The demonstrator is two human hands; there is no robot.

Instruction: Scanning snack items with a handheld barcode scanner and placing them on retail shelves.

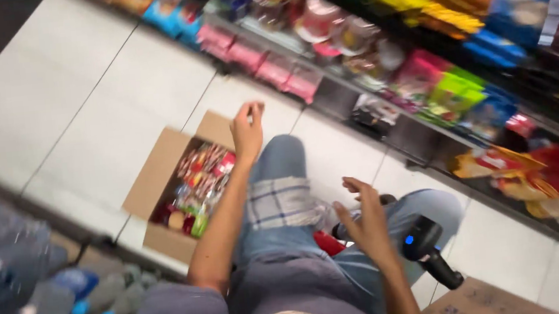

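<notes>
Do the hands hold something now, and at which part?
Nothing is held. The left hand is raised with fingers pinched, the right hand is open, above the lap.

Brown cardboard box (159, 182) of red and green packets (199, 185); blue jeans (281, 170); white-and-grey checked cloth (282, 203); black handheld scanner (428, 248); pale grey floor tiles (70, 109); pink packets (264, 66).
</notes>
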